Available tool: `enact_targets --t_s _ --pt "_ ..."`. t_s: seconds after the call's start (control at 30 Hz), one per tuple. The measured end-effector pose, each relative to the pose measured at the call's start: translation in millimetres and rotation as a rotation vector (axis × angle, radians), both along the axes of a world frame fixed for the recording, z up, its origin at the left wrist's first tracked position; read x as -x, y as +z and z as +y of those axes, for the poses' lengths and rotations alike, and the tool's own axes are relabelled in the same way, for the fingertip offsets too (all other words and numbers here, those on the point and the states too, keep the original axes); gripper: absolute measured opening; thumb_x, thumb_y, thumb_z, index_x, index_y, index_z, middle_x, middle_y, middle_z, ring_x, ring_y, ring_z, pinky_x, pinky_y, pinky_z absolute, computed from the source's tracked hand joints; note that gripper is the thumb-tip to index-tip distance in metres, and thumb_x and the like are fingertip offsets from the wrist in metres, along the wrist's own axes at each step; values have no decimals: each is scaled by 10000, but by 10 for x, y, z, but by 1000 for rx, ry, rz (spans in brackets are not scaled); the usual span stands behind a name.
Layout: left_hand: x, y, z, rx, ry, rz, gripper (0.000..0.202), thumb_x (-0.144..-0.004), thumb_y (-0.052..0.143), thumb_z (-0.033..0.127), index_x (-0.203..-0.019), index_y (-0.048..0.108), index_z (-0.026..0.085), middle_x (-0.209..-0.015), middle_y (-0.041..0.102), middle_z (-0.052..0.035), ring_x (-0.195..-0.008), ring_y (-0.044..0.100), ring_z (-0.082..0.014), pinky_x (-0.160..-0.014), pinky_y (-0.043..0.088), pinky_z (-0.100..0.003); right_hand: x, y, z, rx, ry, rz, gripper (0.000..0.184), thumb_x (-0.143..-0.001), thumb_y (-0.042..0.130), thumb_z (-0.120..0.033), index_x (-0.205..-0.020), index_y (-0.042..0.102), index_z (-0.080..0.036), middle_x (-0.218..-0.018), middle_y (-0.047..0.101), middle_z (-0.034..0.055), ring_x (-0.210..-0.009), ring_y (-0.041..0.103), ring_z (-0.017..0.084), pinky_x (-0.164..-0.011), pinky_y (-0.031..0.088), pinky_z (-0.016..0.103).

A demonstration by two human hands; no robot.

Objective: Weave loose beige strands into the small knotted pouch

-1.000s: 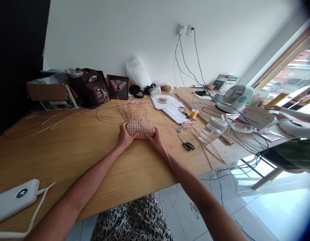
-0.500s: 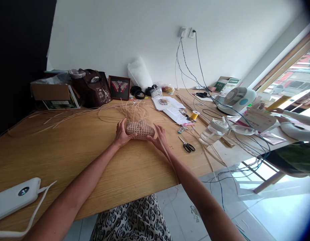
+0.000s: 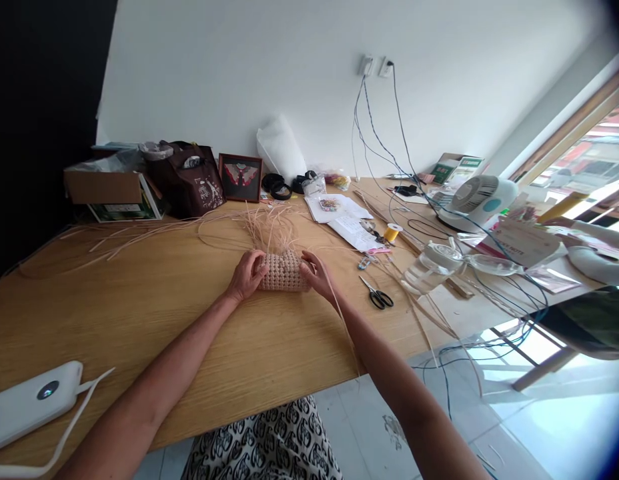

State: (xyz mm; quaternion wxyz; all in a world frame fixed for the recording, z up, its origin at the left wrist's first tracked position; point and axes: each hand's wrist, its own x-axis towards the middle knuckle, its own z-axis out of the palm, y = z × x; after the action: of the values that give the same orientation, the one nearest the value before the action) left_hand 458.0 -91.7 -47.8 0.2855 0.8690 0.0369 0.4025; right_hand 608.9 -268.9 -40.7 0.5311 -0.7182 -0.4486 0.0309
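A small woven basket (image 3: 284, 273) in pinkish-tan strands rests on the wooden table, its side facing me. Long loose strands (image 3: 272, 230) fan out from its far edge. My left hand (image 3: 247, 275) grips its left end, thumb on the near face and fingers over the top. At the right end, my right hand (image 3: 317, 273) is closed on the basket in the same way. One long strand runs from near my right hand along the forearm and over the table's front edge.
Black-handled scissors (image 3: 377, 293) lie to the right, near a clear water jug (image 3: 432, 267) and a yellow thread spool (image 3: 392, 232). A white fan (image 3: 479, 203) and cables stand farther right, by another person's arm (image 3: 594, 237). A white power bank (image 3: 34, 403) is at front left.
Both hands have shifted their hold, with thumbs and fingers now higher on the basket's ends. The basket looks turned slightly, showing a straighter, more even woven face.
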Motion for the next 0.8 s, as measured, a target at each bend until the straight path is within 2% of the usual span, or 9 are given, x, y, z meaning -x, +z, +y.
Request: enact_targets --t_s 0.07,0.17,0.23,0.3,0.43,0.57,0.7,0.8 --pt "58 83 -26 66 3 -10 265 -855 413 384 -925 549 168 -954 594 -80 -952 546 -186 -897 418 -334 33 14 -69 -63 15 153 580 -790 491 -561 -1211 512 -162 -1066 619 116 -956 596 221 -836 472 379" --pt "88 221 -35 253 -27 64 294 -853 387 380 -744 559 168 -727 576 -28 -736 552 -152 -732 446 -278 123 91 -178 -89 31 258 575 -797 472 -589 -1199 523 -181 -967 652 85 -863 619 196 -766 493 350" --pt "76 328 -33 371 -51 139 291 -833 405 376 -697 556 167 -612 534 3 -611 520 -131 -622 432 -248 193 165 -255 -86 43 245 532 -816 441 -597 -1129 579 -189 -901 666 69 -841 621 188 -763 491 340" --pt "60 448 -58 396 -54 192 231 -799 450 343 -725 575 164 -605 545 10 -585 515 -123 -586 418 -234 253 248 -330 -68 52 207 508 -833 412 -601 -1030 632 -188 -843 674 64 -820 624 186 -771 485 345" --pt "49 703 -254 252 -109 326 207 -773 462 268 -816 636 163 -773 654 -26 -666 563 -130 -627 426 -239 333 426 -447 -49 104 171 489 -853 399 -588 -982 653 -190 -830 688 61 -819 632 187 -824 466 372" --pt "38 893 -466 104 -162 442 208 -797 454 265 -826 640 177 -769 669 -15 -664 569 -130 -635 417 -240 418 562 -504 -86 189 263 460 -853 425 -573 -995 645 -195 -863 689 64 -856 633 182 -845 469 366" --pt "-24 971 -480 -31 -219 567 190 -809 471 300 -847 616 185 -780 663 -20 -694 582 -148 -632 414 -247 479 543 -533 -133 209 374 431 -856 446 -550 -1004 643 -197 -886 687 64 -877 629 180 -848 473 368" --pt "-115 1015 -436 -173 -254 539 213 -835 421 246 -899 605 159 -876 657 -60 -817 584 -165 -725 418 -261 483 459 -550 -185 207 455 416 -861 448 -537 -1001 647 -200 -883 685 62 -881 628 179 -836 478 362"
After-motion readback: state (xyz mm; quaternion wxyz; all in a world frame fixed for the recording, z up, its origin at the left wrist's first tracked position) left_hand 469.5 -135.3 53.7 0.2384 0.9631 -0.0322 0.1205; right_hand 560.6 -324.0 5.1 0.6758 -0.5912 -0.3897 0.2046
